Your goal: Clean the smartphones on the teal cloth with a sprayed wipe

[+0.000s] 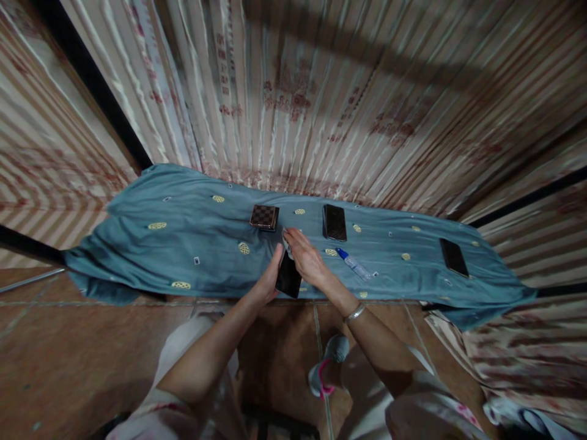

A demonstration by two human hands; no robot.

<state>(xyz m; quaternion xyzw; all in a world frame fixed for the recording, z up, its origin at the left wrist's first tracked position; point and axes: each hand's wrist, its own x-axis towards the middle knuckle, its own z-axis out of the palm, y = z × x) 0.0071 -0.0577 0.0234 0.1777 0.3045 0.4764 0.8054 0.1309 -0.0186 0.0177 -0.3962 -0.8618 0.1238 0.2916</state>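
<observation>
My left hand [270,276] grips a flat black wallet [288,278] by its left side, over the front edge of the cloth-covered surface. My right hand [306,255] bends over the wallet's upper end, fingers together. A small whitish piece [287,242] shows under those fingers; its kind is unclear. Just beyond my hands lies a brown checkered wallet [265,216]. To the right of my right hand are a dark patterned wallet [335,222] and a clear bottle with a blue top [354,264], lying on its side.
Teal cloth [137,250] with yellow motifs covers the long, low surface. Another flat black item [454,257] rests near its right end. Pleated curtains [293,91] hang behind and at both sides, with dark poles [98,91] at the corners. Tiled floor [68,354] lies in front.
</observation>
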